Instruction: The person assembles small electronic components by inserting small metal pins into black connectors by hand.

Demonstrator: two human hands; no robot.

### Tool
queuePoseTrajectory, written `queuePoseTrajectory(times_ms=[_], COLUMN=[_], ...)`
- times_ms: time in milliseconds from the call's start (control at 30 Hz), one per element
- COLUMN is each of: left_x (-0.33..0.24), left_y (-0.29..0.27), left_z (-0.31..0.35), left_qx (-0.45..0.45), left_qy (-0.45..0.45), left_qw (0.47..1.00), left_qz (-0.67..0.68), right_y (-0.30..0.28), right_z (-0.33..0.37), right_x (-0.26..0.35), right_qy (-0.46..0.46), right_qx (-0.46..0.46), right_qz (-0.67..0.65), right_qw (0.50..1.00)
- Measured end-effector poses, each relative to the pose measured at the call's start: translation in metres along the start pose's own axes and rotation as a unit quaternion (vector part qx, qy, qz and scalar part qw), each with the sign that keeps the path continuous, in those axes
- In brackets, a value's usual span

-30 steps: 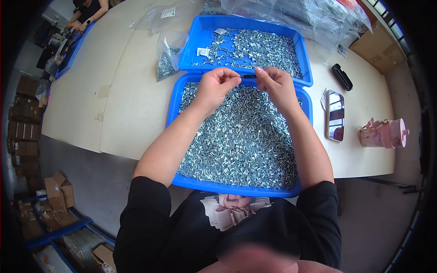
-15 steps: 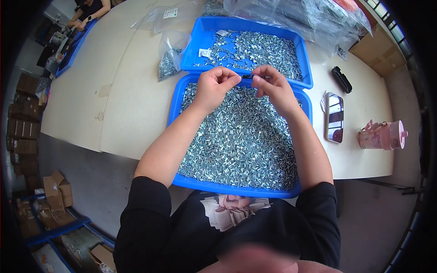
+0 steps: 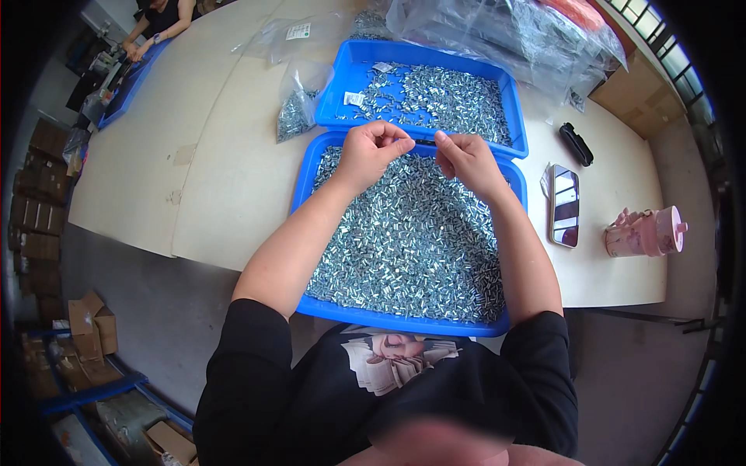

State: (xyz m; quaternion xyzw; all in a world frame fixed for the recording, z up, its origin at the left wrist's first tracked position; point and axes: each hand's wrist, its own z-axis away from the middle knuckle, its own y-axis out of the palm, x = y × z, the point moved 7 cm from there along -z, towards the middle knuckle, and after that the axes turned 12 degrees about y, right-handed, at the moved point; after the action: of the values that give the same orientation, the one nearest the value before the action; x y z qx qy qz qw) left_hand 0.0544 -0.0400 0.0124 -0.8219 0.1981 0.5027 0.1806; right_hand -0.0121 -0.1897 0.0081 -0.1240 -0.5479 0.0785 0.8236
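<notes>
My left hand (image 3: 371, 158) and my right hand (image 3: 472, 165) are raised over the far end of a blue plastic tray (image 3: 404, 325). Between their fingertips runs a small thin black rod-like piece (image 3: 424, 142), pinched at both ends. Its exact kind is too small to make out. Below my hands, the tray is heaped with small shiny metal cylindrical pieces (image 3: 404, 241). Right behind it stands a second blue tray (image 3: 336, 85), holding a thinner spread of similar metal pieces and small white packets.
Left of the trays, a clear bag of metal pieces (image 3: 295, 116) stands on the pale table (image 3: 225, 179). On the right lie a black case (image 3: 576, 144), a phone (image 3: 565, 206) and a pink cup (image 3: 645, 233). Plastic sheeting (image 3: 497, 39) covers the back; another person (image 3: 163, 23) works far left.
My right thumb and fingers have closed in on the black piece's right end, the thumb now on top. My left hand keeps its pinch. The whole view has shifted slightly.
</notes>
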Motion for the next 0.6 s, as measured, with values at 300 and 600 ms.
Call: queuePoseTrajectory(times_ms=[300, 600], left_x=[-0.002, -0.008], left_y=[-0.001, 0.002], left_z=[0.0, 0.001], left_qx=[0.022, 0.039], left_qy=[-0.001, 0.023], left_qw=[0.999, 0.997], left_qz=[-0.029, -0.064], right_y=[0.002, -0.001], right_z=[-0.002, 0.001], right_x=[-0.004, 0.0], right_qy=[0.009, 0.008], right_qx=[-0.002, -0.034], right_qz=[0.006, 0.067], right_qw=[1.0, 0.997])
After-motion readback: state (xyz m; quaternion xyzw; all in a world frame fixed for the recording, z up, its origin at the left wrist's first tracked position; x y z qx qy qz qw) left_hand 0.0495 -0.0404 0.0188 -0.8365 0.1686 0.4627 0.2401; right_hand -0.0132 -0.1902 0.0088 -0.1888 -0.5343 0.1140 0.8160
